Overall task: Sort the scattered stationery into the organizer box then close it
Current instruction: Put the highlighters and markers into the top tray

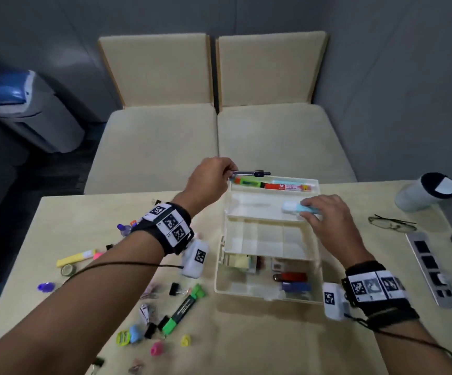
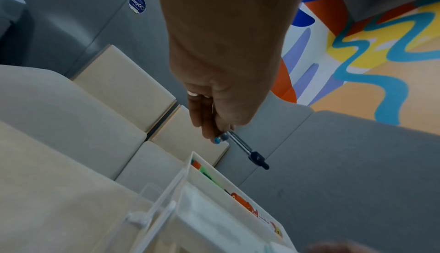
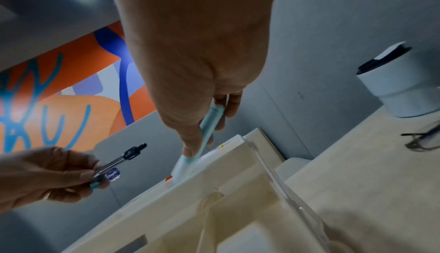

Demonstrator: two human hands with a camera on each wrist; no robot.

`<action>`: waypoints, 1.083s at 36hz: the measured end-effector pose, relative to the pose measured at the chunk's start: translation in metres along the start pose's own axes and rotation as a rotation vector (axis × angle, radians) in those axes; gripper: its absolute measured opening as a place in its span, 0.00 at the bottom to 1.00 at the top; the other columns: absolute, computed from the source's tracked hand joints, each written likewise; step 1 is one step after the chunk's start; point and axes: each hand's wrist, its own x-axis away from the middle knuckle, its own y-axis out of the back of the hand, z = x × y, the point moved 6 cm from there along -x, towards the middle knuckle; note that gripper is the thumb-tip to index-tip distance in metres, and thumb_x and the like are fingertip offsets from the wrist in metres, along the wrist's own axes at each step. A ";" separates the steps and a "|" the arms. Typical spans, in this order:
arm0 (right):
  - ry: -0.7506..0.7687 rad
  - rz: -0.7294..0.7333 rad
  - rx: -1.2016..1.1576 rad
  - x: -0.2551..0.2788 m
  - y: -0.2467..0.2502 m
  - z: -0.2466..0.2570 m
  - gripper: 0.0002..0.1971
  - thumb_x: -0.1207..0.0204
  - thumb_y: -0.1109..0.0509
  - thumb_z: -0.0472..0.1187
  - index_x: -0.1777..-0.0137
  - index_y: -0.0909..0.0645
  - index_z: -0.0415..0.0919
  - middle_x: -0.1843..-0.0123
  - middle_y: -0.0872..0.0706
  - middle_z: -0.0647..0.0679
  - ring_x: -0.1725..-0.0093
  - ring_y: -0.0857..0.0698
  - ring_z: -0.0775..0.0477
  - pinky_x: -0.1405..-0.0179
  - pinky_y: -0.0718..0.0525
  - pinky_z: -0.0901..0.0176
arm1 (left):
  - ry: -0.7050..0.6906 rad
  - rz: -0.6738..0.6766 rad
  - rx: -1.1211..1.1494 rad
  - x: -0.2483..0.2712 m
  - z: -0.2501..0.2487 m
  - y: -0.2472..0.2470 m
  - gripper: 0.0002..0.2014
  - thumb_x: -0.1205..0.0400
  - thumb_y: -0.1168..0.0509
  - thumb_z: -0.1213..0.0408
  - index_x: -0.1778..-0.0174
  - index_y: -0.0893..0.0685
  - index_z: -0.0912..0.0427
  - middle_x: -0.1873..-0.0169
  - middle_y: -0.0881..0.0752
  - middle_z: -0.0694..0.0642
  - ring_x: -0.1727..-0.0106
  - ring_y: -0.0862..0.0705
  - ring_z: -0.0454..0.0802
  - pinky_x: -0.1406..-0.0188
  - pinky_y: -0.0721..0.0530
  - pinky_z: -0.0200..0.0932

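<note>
Beige seating is filling the background behind a pale table (image 1: 355,334) where the box (image 1: 271,297) is sitting open, its tiers stepped back toward the far edge. Markers and a tube are already lying in the rear tray (image 1: 316,182). The left hand (image 1: 210,178) is pinching a compass (image 1: 252,173) by one end, holding it level just above that rear tray's left end. The right hand (image 1: 325,215) is gripping a pale blue corrector (image 1: 299,208), its white tip pointing left over the middle tray. Both hands are working well apart, each closed around its own item.

Much stationery is still waiting on the table to the left: a green highlighter (image 1: 183,309), binder clips (image 1: 176,289), a yellow marker (image 1: 76,258), tape, and small coloured bits. Glasses (image 1: 391,223) and a cup (image 1: 422,192) are lying off to the right.

Risk, as I judge it: the compass is hanging near the box's outer rim, so releasing it too far back could be sending it off the table's far edge. Its legs could also be snagging on the markers and sitting proud, keeping the lid from shutting later. The corrector, if laid askew across a divider, could be causing the same trouble.
</note>
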 end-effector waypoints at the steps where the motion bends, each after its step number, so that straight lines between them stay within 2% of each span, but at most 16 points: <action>1: 0.030 0.014 0.010 -0.005 -0.003 -0.001 0.11 0.19 0.21 0.40 0.38 0.10 0.47 0.42 0.09 0.51 0.39 0.20 0.46 0.35 0.21 0.39 | 0.002 -0.002 -0.021 -0.005 -0.003 -0.004 0.13 0.15 0.37 0.69 0.50 0.09 0.48 0.65 0.13 0.44 0.60 0.16 0.51 0.59 0.14 0.50; 4: 0.087 0.024 0.019 -0.015 -0.009 -0.005 0.09 0.20 0.20 0.40 0.42 0.09 0.48 0.43 0.09 0.54 0.39 0.19 0.45 0.36 0.24 0.42 | 0.026 -0.015 -0.067 -0.014 -0.010 -0.016 0.13 0.15 0.36 0.68 0.50 0.09 0.48 0.66 0.15 0.44 0.61 0.17 0.52 0.64 0.22 0.44; 6: 0.090 0.021 0.015 -0.018 -0.014 -0.009 0.08 0.21 0.20 0.39 0.43 0.09 0.47 0.44 0.09 0.54 0.39 0.20 0.45 0.37 0.26 0.44 | 0.045 -0.017 -0.082 -0.018 -0.013 -0.025 0.13 0.15 0.37 0.68 0.50 0.09 0.48 0.64 0.13 0.46 0.58 0.15 0.53 0.64 0.21 0.45; 9: 0.099 0.010 0.006 -0.019 -0.021 -0.015 0.09 0.22 0.18 0.38 0.45 0.10 0.48 0.45 0.09 0.55 0.41 0.20 0.46 0.39 0.28 0.48 | 0.059 -0.015 -0.078 -0.023 -0.013 -0.038 0.13 0.14 0.37 0.68 0.49 0.08 0.48 0.56 0.09 0.49 0.52 0.13 0.54 0.59 0.14 0.50; 13: 0.094 -0.016 -0.011 -0.019 -0.028 -0.022 0.09 0.23 0.19 0.35 0.45 0.09 0.46 0.44 0.11 0.54 0.40 0.19 0.47 0.38 0.31 0.51 | 0.092 -0.029 -0.078 -0.028 -0.011 -0.053 0.10 0.13 0.34 0.68 0.49 0.07 0.51 0.44 0.16 0.51 0.40 0.20 0.52 0.53 0.22 0.46; 16: 0.083 -0.046 -0.018 -0.022 -0.029 -0.026 0.09 0.24 0.19 0.33 0.47 0.09 0.44 0.44 0.13 0.51 0.38 0.20 0.45 0.38 0.29 0.49 | 0.126 -0.023 -0.068 -0.032 -0.007 -0.060 0.09 0.13 0.33 0.68 0.49 0.07 0.53 0.43 0.19 0.53 0.38 0.22 0.54 0.50 0.23 0.45; 22: 0.028 -0.045 -0.058 -0.029 -0.033 -0.037 0.09 0.24 0.19 0.35 0.46 0.09 0.46 0.43 0.15 0.52 0.38 0.21 0.45 0.38 0.22 0.41 | 0.145 -0.014 -0.051 -0.036 -0.004 -0.062 0.10 0.14 0.32 0.68 0.49 0.07 0.50 0.45 0.20 0.53 0.40 0.19 0.54 0.53 0.26 0.43; 27: -0.017 -0.103 -0.083 -0.029 -0.034 -0.039 0.09 0.26 0.16 0.36 0.47 0.09 0.43 0.43 0.14 0.49 0.39 0.20 0.44 0.39 0.19 0.42 | 0.137 -0.056 -0.060 -0.037 -0.005 -0.056 0.07 0.18 0.29 0.64 0.49 0.08 0.49 0.48 0.20 0.51 0.49 0.17 0.49 0.58 0.25 0.41; 30: -0.022 -0.123 -0.048 -0.029 -0.032 -0.036 0.07 0.26 0.16 0.38 0.51 0.10 0.42 0.46 0.12 0.48 0.42 0.18 0.42 0.43 0.19 0.43 | 0.114 -0.045 -0.105 -0.036 -0.004 -0.056 0.05 0.17 0.29 0.59 0.51 0.07 0.50 0.48 0.20 0.51 0.48 0.18 0.49 0.60 0.26 0.41; 33: -0.029 -0.148 0.001 -0.030 -0.029 -0.036 0.07 0.27 0.15 0.39 0.55 0.10 0.43 0.50 0.11 0.48 0.46 0.16 0.40 0.43 0.22 0.44 | 0.088 -0.035 -0.129 -0.034 -0.003 -0.058 0.06 0.17 0.30 0.58 0.49 0.08 0.51 0.47 0.20 0.51 0.44 0.18 0.52 0.58 0.24 0.43; 35: -0.039 -0.152 0.050 -0.031 -0.028 -0.035 0.07 0.28 0.15 0.41 0.55 0.10 0.44 0.52 0.11 0.48 0.47 0.16 0.40 0.42 0.22 0.43 | 0.091 -0.051 -0.102 -0.031 -0.001 -0.057 0.06 0.17 0.30 0.59 0.47 0.09 0.52 0.47 0.21 0.50 0.46 0.18 0.51 0.57 0.25 0.43; 39: -0.054 -0.156 0.144 -0.030 -0.026 -0.027 0.09 0.28 0.16 0.45 0.50 0.08 0.43 0.50 0.10 0.47 0.46 0.18 0.39 0.42 0.24 0.42 | 0.094 -0.059 -0.006 -0.016 0.013 -0.054 0.06 0.16 0.29 0.59 0.46 0.09 0.51 0.47 0.21 0.48 0.49 0.17 0.46 0.52 0.19 0.42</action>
